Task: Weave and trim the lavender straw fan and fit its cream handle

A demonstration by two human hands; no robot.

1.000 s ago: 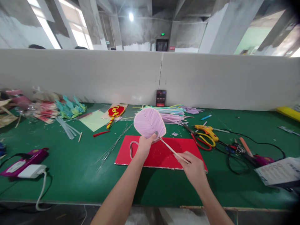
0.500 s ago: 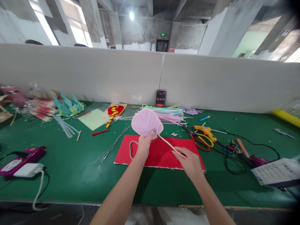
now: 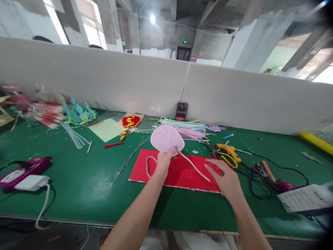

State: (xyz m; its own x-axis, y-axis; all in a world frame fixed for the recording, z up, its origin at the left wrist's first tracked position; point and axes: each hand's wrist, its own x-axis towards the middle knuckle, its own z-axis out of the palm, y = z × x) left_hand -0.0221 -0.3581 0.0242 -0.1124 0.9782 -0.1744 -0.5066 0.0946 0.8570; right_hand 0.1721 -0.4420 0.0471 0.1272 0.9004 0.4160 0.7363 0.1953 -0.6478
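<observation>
My left hand (image 3: 163, 165) is closed on the lower edge of a lilac fan-shaped piece (image 3: 166, 138), which has slanted ribs and a cream border. From its lower right a cream pipe-cleaner-like strand (image 3: 195, 167) runs out over a red board (image 3: 182, 177), its end free. Another length of pale strand (image 3: 147, 166) loops on the board's left side, partly behind my left wrist. My right hand (image 3: 225, 178) is open above the board's right end, fingers apart, just right of the strand's tip and not touching it.
Bundled pastel pipe cleaners (image 3: 187, 129) lie behind the fan. Scissors (image 3: 229, 160), a yellow glue gun (image 3: 230, 151) and its cord are to the right. On the left are thin wires (image 3: 125, 163), a red-and-yellow fan (image 3: 130, 121) and a purple power strip (image 3: 24, 169).
My right hand has let go of the cream strand, opened and moved right. The strand's free end now droops over the board. My left hand still holds the lilac fan. The view has shifted slightly.
</observation>
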